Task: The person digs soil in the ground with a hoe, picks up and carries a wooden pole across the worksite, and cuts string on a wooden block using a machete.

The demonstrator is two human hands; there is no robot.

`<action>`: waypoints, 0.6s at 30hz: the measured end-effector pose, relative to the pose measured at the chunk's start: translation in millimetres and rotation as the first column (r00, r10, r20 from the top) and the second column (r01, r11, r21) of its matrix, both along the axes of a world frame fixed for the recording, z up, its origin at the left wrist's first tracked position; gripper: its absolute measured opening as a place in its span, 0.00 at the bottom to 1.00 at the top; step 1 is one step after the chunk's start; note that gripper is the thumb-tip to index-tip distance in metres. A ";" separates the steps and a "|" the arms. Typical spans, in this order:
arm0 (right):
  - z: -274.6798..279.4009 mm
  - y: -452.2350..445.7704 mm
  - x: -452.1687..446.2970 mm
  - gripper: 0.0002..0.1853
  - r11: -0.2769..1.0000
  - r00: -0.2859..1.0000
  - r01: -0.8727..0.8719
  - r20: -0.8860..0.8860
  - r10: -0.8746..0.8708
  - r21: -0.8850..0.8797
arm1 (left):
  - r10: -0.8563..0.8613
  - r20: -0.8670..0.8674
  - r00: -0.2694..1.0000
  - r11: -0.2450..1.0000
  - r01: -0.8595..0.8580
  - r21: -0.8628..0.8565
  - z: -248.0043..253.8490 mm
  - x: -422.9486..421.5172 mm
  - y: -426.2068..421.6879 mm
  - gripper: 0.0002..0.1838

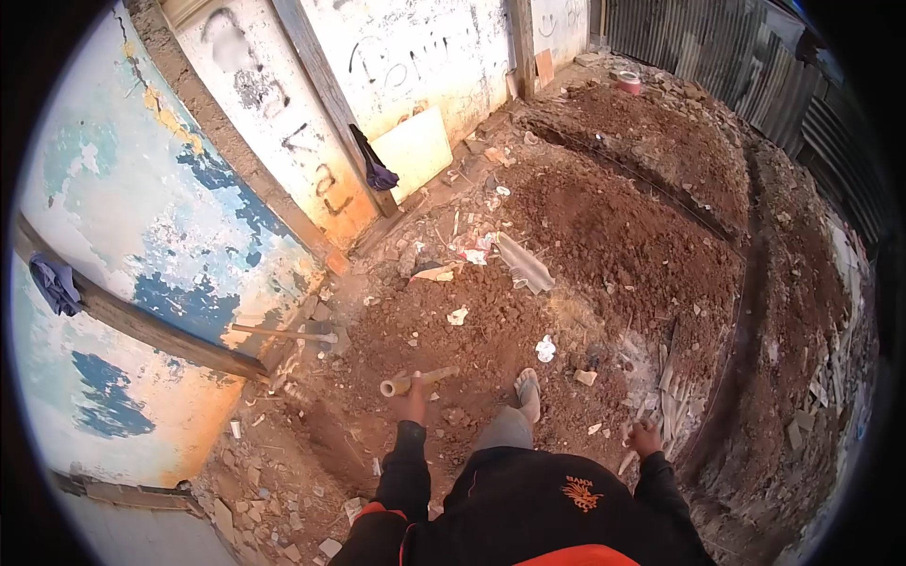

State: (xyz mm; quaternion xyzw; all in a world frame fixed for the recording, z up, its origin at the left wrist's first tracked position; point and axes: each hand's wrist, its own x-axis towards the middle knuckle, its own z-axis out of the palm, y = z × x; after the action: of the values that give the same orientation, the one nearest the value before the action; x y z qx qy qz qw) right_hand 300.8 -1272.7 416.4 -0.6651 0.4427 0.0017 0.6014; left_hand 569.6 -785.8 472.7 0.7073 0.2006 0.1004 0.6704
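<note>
Near the middle of the view my left hand (413, 404) is wrapped round a pale tube-like piece (434, 375), whose hollow round end points left. Its other end reaches to the right over the brown soil. My right hand (645, 438) hangs low at the right, beside broken strips of debris (672, 391), with its fingers curled; whether it holds anything is too small to tell. Between the hands, one sandaled foot (528, 391) stands on the soil.
A long-handled tool (283, 332) leans by the painted wall (179, 236) at the left. A bent sheet piece (525, 264) lies on the dirt ahead. Narrow trenches (746, 330) cross the ground at the right, before a corrugated metal fence (698, 47). Rubble lies at the lower left.
</note>
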 end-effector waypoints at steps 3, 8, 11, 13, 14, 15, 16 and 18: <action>-39.5 -66.6 23.4 0.12 0.976 0.987 0.143 -0.098 -0.129 0.163 | 0.066 -0.008 0.998 0.998 -0.066 -0.004 -6.3 77.3 -40.9 0.22; -36.8 -126.0 76.1 0.14 0.926 0.911 0.302 -0.354 -0.211 0.226 | 0.213 -0.028 0.977 0.976 -0.212 0.051 -52.1 160.1 -78.9 0.23; -36.7 -149.6 122.3 0.14 0.940 0.905 0.283 -0.379 -0.196 0.190 | 0.181 0.028 0.983 0.983 -0.181 -0.007 -59.5 217.7 -101.6 0.21; -48.3 -168.3 150.5 0.15 0.960 0.907 0.237 -0.390 -0.161 0.153 | 0.173 -0.074 0.982 0.985 -0.170 0.041 -41.6 248.7 -121.4 0.21; -48.0 -175.1 168.7 0.15 0.976 0.911 0.183 -0.394 -0.124 0.116 | 0.169 -0.164 0.972 0.984 -0.158 0.081 -28.9 262.1 -133.2 0.20; -53.8 -185.3 184.4 0.15 0.991 0.911 0.112 -0.407 -0.071 0.077 | 0.177 -0.166 0.970 0.983 -0.166 0.082 -29.9 275.7 -143.2 0.20; -63.2 -198.3 197.4 0.16 1.000 0.902 -0.004 -0.432 0.015 0.026 | 0.190 -0.130 0.973 0.982 -0.187 0.036 -32.2 291.2 -152.2 0.20; -85.7 -226.3 220.3 0.16 0.919 0.807 -0.379 -0.526 0.269 -0.112 | 0.214 -0.085 0.973 0.977 -0.215 -0.006 -38.7 320.7 -168.2 0.21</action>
State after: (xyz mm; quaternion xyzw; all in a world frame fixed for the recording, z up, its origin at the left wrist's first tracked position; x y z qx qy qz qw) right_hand 521.2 -1499.1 330.7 -0.7675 0.4601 0.2300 0.3824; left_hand 890.2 -954.0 434.0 0.6799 0.3047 0.1409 0.6520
